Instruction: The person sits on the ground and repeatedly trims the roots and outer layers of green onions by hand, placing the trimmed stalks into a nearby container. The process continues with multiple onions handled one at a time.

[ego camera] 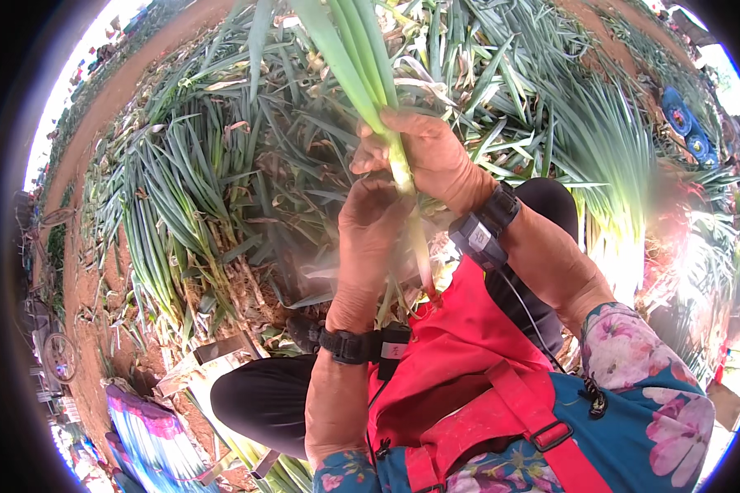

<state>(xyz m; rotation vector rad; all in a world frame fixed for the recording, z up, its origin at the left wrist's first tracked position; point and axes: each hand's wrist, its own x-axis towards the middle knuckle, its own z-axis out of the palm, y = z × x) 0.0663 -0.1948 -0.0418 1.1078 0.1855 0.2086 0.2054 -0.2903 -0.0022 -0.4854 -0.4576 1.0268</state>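
Note:
One green onion (398, 161) stands upright between my hands, its leaves at the top and its root end against my red apron (462, 345). My right hand (435, 151) has thumb and fingers around the upper stalk, just under the leaves. Just below it, my left hand (370, 225) is at the pale stalk with bent fingers; blur and the hand itself hide its fingertips, so its grip cannot be told. Both wrists wear black straps with small boxes and cables.
Loose onion leaves (308, 154) cover the ground ahead. Unbundled onions (160, 215) lie at the left, more onions (610, 154) at the right. A wrapped bundle (151, 431) lies lower left beside a metal-framed stand (222, 348). Blue rolled material (687, 126) is at the far right.

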